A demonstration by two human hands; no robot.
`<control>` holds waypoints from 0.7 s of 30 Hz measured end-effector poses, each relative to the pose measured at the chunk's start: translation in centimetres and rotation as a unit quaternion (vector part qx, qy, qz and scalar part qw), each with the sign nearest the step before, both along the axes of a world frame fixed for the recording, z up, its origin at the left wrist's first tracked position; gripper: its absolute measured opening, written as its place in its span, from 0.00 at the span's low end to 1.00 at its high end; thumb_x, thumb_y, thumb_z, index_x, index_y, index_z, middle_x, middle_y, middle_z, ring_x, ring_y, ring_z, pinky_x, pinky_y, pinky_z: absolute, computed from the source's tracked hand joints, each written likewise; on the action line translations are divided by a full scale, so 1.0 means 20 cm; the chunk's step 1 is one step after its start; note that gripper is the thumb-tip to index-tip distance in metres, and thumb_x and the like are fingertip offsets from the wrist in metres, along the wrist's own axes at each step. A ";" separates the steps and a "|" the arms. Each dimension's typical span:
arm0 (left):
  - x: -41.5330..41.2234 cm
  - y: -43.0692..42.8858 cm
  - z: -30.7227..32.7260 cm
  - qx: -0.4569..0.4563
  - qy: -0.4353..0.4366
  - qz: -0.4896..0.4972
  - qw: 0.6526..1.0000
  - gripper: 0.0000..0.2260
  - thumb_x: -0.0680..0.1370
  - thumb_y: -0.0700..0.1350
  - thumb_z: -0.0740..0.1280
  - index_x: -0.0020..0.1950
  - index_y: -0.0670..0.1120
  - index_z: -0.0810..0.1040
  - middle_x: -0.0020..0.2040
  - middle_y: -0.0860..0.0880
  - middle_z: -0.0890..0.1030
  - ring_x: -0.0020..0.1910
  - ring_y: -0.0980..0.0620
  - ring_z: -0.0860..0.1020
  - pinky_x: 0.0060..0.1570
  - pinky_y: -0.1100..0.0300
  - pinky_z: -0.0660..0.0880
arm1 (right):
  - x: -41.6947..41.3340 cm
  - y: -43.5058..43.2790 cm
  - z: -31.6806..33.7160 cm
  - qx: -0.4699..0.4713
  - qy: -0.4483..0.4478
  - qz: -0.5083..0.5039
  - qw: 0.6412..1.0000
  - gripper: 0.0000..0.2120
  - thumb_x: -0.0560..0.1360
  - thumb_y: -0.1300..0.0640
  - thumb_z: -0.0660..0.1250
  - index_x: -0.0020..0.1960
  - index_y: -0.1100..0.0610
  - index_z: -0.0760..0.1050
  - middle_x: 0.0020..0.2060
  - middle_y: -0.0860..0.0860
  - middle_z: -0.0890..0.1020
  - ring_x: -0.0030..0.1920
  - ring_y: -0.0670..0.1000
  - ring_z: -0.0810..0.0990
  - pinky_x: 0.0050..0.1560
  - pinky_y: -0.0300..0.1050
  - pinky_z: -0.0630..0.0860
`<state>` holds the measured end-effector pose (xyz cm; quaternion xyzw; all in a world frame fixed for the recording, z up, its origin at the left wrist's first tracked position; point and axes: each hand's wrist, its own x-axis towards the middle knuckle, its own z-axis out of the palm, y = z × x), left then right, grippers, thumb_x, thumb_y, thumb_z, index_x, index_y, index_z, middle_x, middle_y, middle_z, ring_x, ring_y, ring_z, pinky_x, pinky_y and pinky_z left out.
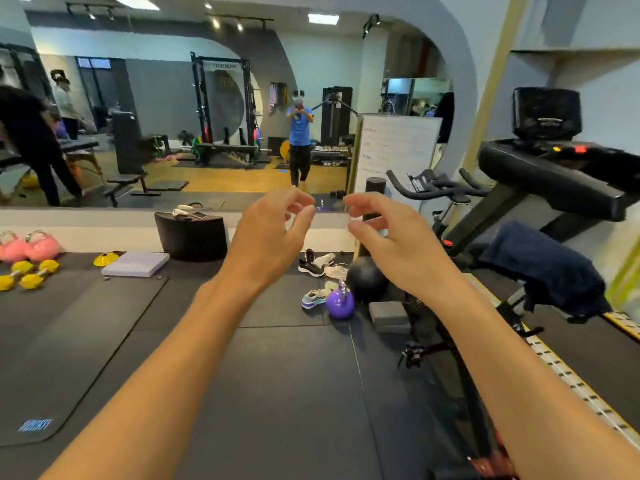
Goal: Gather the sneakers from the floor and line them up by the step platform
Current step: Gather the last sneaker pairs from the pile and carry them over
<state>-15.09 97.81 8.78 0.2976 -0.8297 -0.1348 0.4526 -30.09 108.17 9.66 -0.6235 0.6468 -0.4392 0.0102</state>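
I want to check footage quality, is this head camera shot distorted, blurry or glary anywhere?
Head view: wide-angle bending curves the treadmill and wall arch; sneakers beyond the empty hands are small and soft; ceiling lights glare in the mirror; both forearms are sharp.

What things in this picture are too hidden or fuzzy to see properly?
All in the head view:
- Sneakers: the pile is small and far off, partly behind the left hand; their count is unclear.
- Blue-soled sneaker: its heel is hidden by the purple kettlebell.
- Whiteboard: the writing is too blurred to read.
- Black ball: partly covered by the right hand.
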 end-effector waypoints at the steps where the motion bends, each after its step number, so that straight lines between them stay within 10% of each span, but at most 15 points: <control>1: -0.04 -0.11 -0.02 0.003 0.001 -0.010 1.000 0.08 0.80 0.47 0.63 0.55 0.47 0.79 0.51 0.51 0.80 0.46 0.56 0.75 0.47 0.62 0.70 | -0.04 -0.09 -0.01 0.002 -0.001 -0.009 1.000 0.15 0.79 0.55 0.62 0.66 0.48 0.72 0.55 0.44 0.78 0.48 0.36 0.75 0.43 0.24 0.71; 21: -0.87 -2.30 -0.29 0.041 -0.071 -0.030 0.996 0.09 0.80 0.47 0.63 0.56 0.48 0.79 0.50 0.50 0.80 0.48 0.54 0.76 0.52 0.54 0.74 | -0.88 -2.39 -0.40 0.059 -0.056 -0.021 0.996 0.17 0.79 0.54 0.63 0.67 0.46 0.70 0.54 0.41 0.76 0.48 0.36 0.75 0.45 0.29 0.69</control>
